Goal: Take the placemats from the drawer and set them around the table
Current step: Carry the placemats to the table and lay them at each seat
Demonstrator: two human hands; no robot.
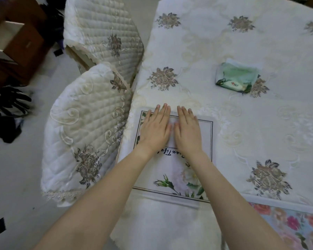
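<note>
1. Placemat (172, 170): a white rectangular mat printed with a dark border line, script lettering and a pale flower with green leaves is laid flat on the table (224, 42), at the table's left edge nearest the camera.
2. Left hand (154, 129): it is laid palm down on the far half of the placemat, fingers extended and held close together, with the fingertips reaching the mat's far edge. Nothing is pinched or gripped.
3. Right hand (187, 131): it is laid palm down just beside the left hand, fingers likewise straight and pressed together, with the tips over the mat's far edge. The thumbs of both hands are nearly touching at the centre of the mat.
4. Both bare forearms are extended from the bottom of the view over the near part of the placemat.
5. Second placemat (285, 226): a mat with pink and red flowers on a pale blue ground is seen at the lower right corner, lying on the table apart from the first mat.
6. Tissue pack (237, 77): a green and white soft pack is lying on the embroidered tablecloth (278, 132), well beyond the hands and to their right.
7. Chairs: two chairs with quilted cream covers are positioned against the table's left side, a near chair (83, 134) and a far chair (103, 33).
8. Drawer (9, 37): a brown wooden drawer is seen pulled open at the upper left. Its contents cannot be determined.
</note>
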